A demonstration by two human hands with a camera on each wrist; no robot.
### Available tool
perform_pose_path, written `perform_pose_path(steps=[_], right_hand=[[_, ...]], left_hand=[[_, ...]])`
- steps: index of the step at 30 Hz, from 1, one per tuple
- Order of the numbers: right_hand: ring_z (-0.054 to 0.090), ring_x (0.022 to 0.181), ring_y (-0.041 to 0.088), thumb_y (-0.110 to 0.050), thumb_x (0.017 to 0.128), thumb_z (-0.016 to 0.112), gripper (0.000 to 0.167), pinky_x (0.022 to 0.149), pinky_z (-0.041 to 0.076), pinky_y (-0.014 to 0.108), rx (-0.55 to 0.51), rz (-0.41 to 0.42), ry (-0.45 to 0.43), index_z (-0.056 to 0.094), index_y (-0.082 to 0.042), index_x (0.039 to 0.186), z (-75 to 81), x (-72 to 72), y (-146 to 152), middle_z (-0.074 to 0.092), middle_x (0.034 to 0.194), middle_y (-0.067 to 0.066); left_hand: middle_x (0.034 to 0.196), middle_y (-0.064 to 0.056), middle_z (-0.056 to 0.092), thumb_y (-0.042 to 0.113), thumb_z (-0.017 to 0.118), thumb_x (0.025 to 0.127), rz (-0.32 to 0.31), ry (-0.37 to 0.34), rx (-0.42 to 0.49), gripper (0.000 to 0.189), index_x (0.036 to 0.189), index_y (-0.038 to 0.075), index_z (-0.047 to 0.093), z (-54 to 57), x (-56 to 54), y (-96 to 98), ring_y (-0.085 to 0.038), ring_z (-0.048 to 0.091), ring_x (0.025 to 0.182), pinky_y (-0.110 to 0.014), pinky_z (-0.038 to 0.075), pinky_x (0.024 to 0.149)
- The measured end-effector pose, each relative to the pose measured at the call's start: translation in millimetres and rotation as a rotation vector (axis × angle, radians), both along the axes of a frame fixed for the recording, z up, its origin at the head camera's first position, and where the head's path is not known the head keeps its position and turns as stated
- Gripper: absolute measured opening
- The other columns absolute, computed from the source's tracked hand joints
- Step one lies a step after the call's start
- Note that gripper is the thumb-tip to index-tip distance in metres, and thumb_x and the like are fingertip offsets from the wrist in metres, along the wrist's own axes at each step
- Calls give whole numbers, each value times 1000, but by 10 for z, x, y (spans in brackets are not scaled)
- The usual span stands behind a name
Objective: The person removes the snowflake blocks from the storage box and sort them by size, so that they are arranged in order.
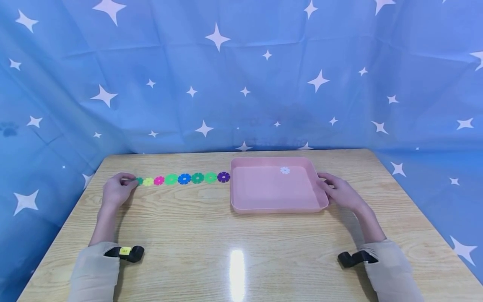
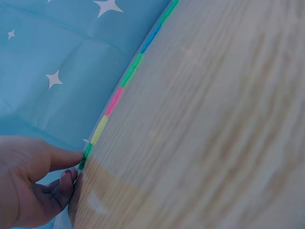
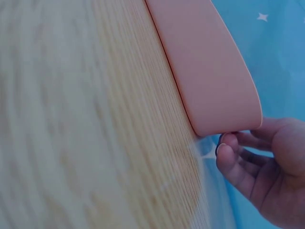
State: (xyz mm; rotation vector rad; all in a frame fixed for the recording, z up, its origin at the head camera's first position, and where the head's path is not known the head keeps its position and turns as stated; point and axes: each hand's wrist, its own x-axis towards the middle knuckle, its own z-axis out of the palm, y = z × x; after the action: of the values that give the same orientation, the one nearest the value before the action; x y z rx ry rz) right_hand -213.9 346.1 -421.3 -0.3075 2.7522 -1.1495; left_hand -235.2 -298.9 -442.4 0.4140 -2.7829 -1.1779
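In the head view, my left hand (image 1: 118, 189) pinches a dark green snowflake building disc (image 1: 139, 181) at the left end of a row. The thumb presses that green disc (image 2: 86, 155) in the left wrist view. A yellow disc (image 1: 148, 181), a pink disc (image 1: 159, 180) and several green and blue ones lie edge to edge, ending at a purple disc (image 1: 224, 177) beside the pink tray (image 1: 273, 209). My right hand (image 1: 341, 192) holds the tray's right wall at the rim with curled fingers. One white disc (image 1: 284, 170) lies inside the tray.
Everything stands on a wood-grain table (image 1: 181, 247), whose far edge runs just behind the tray and row. A blue star-patterned curtain (image 1: 181, 109) hangs behind it. Dark wrist cameras (image 1: 136, 254) sit on both sleeves.
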Motion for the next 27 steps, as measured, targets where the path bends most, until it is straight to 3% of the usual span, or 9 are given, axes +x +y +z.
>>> perform_pose_path(steps=[8,13,21,27], right_hand=[[59,92,27,-26,110,44,53,68,54,30,-8,1,-5,36,7,151,-12,6,6,61,116,23],[59,93,28,-28,110,44,54,69,54,31,-2,6,7,37,7,150,0,21,4,61,119,25],[59,90,26,-30,110,45,53,68,53,31,-2,1,15,40,4,150,-1,27,-10,62,114,22],[59,90,26,-25,110,44,52,67,52,31,-5,4,9,37,7,150,-22,7,10,61,118,25]], left_hand=[[110,-20,59,21,57,102,26,-3,41,38,128,-6,59,24,32,-28,-23,54,91,-22,45,62],[113,-23,60,23,56,102,21,52,51,38,127,-5,60,80,59,34,-25,55,99,-19,44,63],[106,-17,61,20,58,102,-53,158,108,35,124,-6,62,189,81,234,-4,53,80,-18,46,63],[103,-14,60,20,60,101,-123,184,171,34,124,-5,62,256,58,476,-6,54,80,-18,47,64]])
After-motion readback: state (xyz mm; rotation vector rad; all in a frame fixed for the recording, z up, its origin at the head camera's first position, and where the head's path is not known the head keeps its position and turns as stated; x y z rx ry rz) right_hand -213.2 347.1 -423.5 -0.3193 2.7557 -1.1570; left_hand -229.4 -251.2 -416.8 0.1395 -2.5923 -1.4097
